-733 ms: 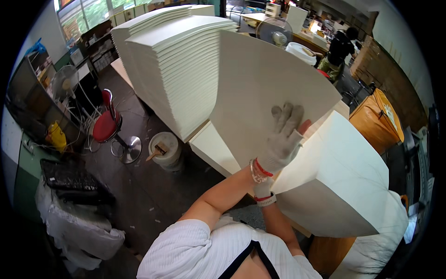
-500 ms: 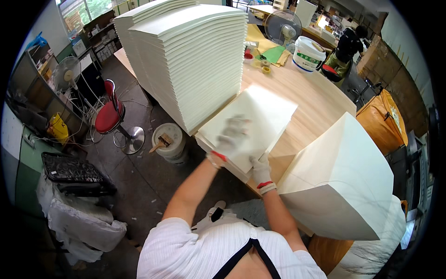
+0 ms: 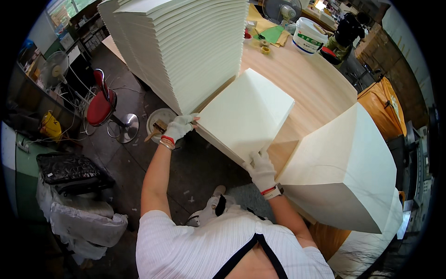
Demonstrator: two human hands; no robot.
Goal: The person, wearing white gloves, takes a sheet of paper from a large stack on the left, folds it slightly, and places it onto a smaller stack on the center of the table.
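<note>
A low stack of white sheets (image 3: 246,114) lies at the near edge of the wooden table, its top sheet smooth and faintly creased. My left hand (image 3: 180,128), in a white glove with bare fingertips, has its fingers closed at the stack's left corner. At the near corner my right hand (image 3: 261,171), gloved too, has thumb and fingers bent round the edge. How many sheets each hand holds is hidden. Behind the low stack rises a tall pile of folded white sheets (image 3: 200,56). A large folded white sheet (image 3: 344,158) stands tented to the right.
On the table (image 3: 316,88) are a white bucket (image 3: 309,37), tape rolls (image 3: 265,49) and green paper (image 3: 272,33). A pail (image 3: 155,116) with a brush (image 3: 159,128) stands below my left hand. A red stool (image 3: 100,107) is further left. Another person (image 3: 348,35) sits at the back right.
My left hand has moved from the middle of the top sheet, where it was blurred, out to its left corner. My right hand stays at the near corner, its fingers now bent round the edge.
</note>
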